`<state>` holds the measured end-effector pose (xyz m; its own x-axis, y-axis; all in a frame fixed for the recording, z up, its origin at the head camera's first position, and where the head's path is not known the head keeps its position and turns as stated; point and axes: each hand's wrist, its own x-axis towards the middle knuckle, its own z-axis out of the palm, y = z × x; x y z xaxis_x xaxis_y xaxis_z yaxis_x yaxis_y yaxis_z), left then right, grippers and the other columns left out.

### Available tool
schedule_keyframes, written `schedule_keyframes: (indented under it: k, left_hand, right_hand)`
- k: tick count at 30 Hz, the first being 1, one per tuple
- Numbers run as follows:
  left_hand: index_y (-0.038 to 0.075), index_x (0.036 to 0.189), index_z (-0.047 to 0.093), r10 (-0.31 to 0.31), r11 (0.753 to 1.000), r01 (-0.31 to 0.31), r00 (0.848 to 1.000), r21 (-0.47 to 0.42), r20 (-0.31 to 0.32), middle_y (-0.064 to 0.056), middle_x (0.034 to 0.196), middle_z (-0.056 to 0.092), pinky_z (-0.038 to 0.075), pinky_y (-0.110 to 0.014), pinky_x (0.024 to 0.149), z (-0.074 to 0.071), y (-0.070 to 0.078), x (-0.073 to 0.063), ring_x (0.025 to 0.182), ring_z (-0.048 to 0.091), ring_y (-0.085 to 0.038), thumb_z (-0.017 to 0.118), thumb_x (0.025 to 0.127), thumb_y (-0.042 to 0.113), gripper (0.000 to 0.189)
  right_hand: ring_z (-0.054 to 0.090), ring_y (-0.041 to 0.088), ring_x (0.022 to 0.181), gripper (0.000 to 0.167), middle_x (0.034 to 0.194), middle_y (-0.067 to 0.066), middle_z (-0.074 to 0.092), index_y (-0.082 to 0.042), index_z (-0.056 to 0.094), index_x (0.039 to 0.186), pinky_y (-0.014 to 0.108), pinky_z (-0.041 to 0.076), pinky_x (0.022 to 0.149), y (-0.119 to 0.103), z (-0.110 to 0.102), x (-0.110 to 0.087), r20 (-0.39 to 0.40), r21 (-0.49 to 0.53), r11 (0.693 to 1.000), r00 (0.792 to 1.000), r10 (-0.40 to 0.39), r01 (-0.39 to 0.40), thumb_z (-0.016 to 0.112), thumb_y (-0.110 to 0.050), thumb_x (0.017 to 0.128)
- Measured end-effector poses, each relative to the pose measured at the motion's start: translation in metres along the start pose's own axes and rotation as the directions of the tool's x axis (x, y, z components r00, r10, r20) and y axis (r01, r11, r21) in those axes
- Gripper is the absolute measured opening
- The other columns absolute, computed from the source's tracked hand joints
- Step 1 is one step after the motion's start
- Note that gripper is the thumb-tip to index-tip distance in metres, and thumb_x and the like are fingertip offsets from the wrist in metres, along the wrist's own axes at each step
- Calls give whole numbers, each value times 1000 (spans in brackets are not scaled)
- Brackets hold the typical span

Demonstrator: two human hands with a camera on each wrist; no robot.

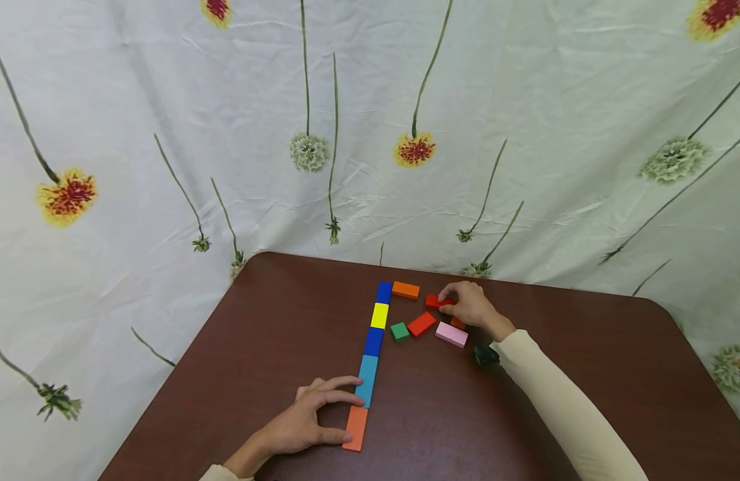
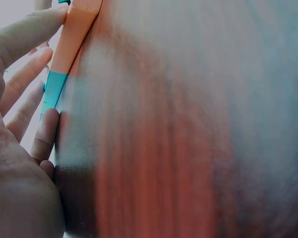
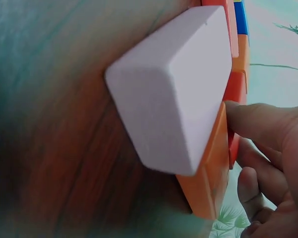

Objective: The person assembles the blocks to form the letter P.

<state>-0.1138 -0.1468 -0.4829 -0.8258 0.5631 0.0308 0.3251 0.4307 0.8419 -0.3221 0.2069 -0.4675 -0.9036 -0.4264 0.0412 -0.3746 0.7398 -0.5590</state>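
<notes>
A straight row of flat blocks runs up the table in the head view: a salmon-orange block (image 1: 355, 429) nearest, then a light blue block (image 1: 367, 377), a blue block (image 1: 374, 341), a yellow block (image 1: 379, 315) and another blue block (image 1: 384, 292). My left hand (image 1: 303, 417) lies along the row's left side, its thumb touching the salmon-orange block and its extended fingertips on the light blue one. Among the loose blocks, my right hand (image 1: 473, 306) pinches a red block (image 1: 432, 300) between thumb and fingers. In the right wrist view that red block (image 3: 236, 89) is partly hidden.
Around the right hand lie an orange block (image 1: 406, 290), a second red block (image 1: 422, 325), a green block (image 1: 400, 332), a pink block (image 1: 452, 335) and a darker orange block (image 1: 458, 323). A dark green object (image 1: 485, 355) sits by the right sleeve. Flowered cloth (image 1: 370, 133) hangs behind the table.
</notes>
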Motion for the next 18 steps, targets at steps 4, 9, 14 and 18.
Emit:
schedule_keyframes:
  k: [4, 9, 14, 18]
  left_hand:
    - [29, 126, 69, -6, 1000, 6, 1000, 2, 1, 1, 151, 49, 16, -54, 90, 0, 0, 0, 116, 40, -12, 77, 88, 32, 39]
    - [29, 126, 69, 1, 1000, -1, 1000, 5, -5, 1, 151, 50, 16, -53, 89, 0, 1, -1, 115, 41, -12, 78, 87, 32, 39]
    - [28, 126, 69, 8, 1000, -7, 1000, 9, -4, 0, 151, 50, 16, -52, 89, 0, 3, -1, 115, 41, -12, 77, 88, 32, 39]
    - [29, 126, 69, 7, 1000, -6, 1000, 17, -3, 0, 151, 49, 17, -52, 89, 0, 4, 0, 115, 41, -12, 77, 88, 32, 39]
  right_hand:
    - [60, 29, 89, 15, 103, 11, 72, -8, 74, 101, 64, 28, 106, -4, 2, 0, -19, 25, 999, 999, 47, -46, 76, -15, 89]
    - [58, 28, 87, 18, 104, 10, 71, -8, 74, 103, 60, 31, 102, -9, 5, 4, -43, 26, 996, 995, 91, -90, 77, -18, 88]
    - [60, 36, 106, 18, 111, 13, 71, -8, 73, 101, 59, 32, 98, -10, 9, 7, -64, 24, 994, 992, 110, -109, 77, -20, 88]
    - [59, 39, 111, 17, 113, 13, 71, -9, 72, 100, 57, 32, 96, -12, 10, 9, -70, 29, 992, 990, 125, -123, 78, -21, 88]
